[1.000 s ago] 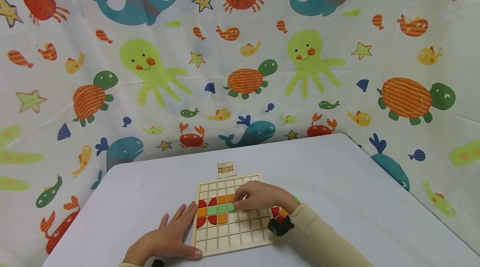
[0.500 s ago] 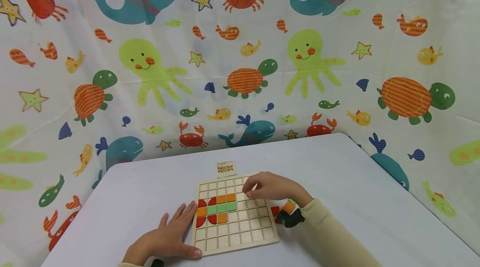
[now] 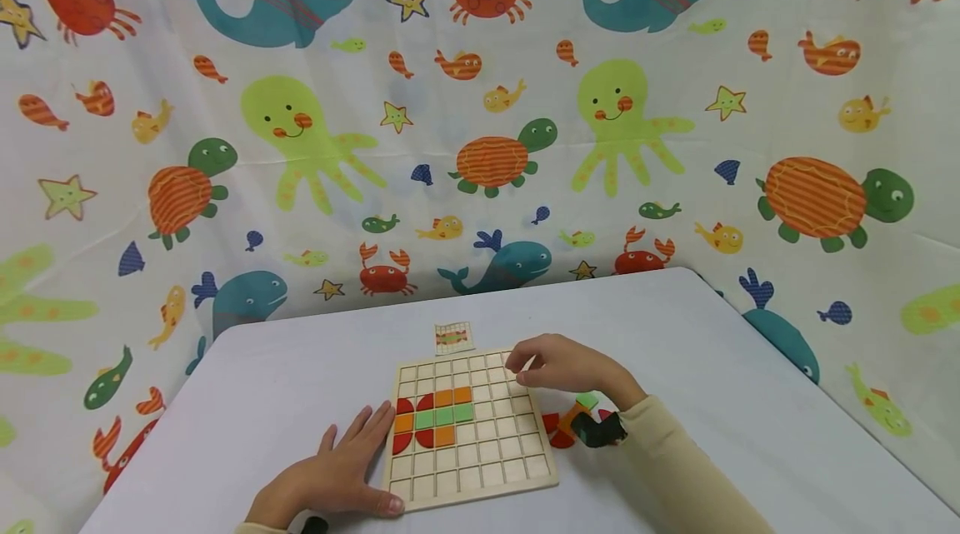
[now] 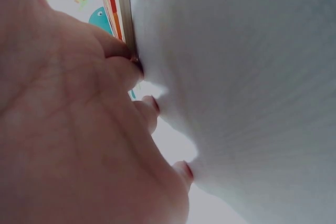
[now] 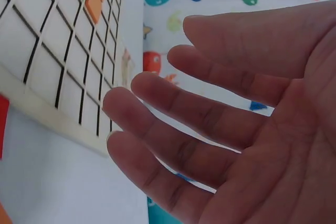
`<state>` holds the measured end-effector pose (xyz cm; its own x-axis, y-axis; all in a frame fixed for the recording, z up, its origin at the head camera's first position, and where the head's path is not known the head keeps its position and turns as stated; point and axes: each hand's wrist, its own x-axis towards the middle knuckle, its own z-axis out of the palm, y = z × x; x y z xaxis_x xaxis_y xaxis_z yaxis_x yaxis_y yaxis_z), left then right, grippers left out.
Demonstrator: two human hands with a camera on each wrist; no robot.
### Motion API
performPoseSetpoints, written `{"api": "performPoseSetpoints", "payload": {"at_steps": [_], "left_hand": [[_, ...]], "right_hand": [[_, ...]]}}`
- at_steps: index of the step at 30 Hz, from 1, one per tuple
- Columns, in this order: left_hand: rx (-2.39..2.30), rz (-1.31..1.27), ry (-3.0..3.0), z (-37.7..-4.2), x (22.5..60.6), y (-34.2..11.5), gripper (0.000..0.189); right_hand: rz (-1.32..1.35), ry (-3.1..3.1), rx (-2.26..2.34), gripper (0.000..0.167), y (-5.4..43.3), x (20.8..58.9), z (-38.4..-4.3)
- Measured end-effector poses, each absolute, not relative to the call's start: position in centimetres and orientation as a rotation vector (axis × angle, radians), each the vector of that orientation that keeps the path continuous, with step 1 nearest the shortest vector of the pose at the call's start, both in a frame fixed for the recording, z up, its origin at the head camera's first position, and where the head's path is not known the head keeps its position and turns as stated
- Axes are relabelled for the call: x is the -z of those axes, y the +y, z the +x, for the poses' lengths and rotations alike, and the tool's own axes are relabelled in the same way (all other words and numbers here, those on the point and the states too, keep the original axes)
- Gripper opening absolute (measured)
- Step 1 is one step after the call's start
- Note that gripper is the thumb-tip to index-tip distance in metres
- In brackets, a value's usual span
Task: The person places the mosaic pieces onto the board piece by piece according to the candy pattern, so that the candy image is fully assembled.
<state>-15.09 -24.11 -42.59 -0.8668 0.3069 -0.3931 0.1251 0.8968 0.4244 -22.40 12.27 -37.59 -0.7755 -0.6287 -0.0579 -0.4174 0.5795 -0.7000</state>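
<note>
A wooden grid board (image 3: 495, 471) lies on the white table, with red quarter-round, orange and green tiles (image 3: 444, 416) set in its left-hand cells. My left hand (image 3: 333, 467) rests spread at the board's left edge, fingertips and thumb right at the rim. Over the board's far right corner hovers my right hand (image 3: 562, 366); its fingers are loosely bent and hold nothing. In the right wrist view the palm and fingers (image 5: 178, 103) show bare, with the board (image 5: 58, 114) beside them.
Loose red, orange and green tiles (image 3: 562, 431) lie right of the board, partly behind the right wrist. A small pattern card (image 3: 453, 338) stands beyond the board's far edge. A curtain printed with sea animals (image 3: 495, 209) hangs behind the table (image 3: 750, 367).
My right hand has lifted off the green tile at the end of the green row and moved right and away, towards the board's far right corner. The left hand has stayed put.
</note>
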Motion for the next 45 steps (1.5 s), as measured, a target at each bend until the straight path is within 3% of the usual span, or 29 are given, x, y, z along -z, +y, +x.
{"api": "performPoseSetpoints", "payload": {"at_steps": [31, 45], "left_hand": [[-0.525, 0.285, 2.585, -15.2, 43.1, -24.3, 0.134], [-0.532, 0.284, 2.593, -15.2, 42.7, -24.2, 0.135]], "right_hand": [[-0.608, 2.570, 0.918, 0.025, 18.4, 39.2, -19.6], [-0.714, 2.580, 0.707, 0.029, 18.4, 40.4, -20.0]]}}
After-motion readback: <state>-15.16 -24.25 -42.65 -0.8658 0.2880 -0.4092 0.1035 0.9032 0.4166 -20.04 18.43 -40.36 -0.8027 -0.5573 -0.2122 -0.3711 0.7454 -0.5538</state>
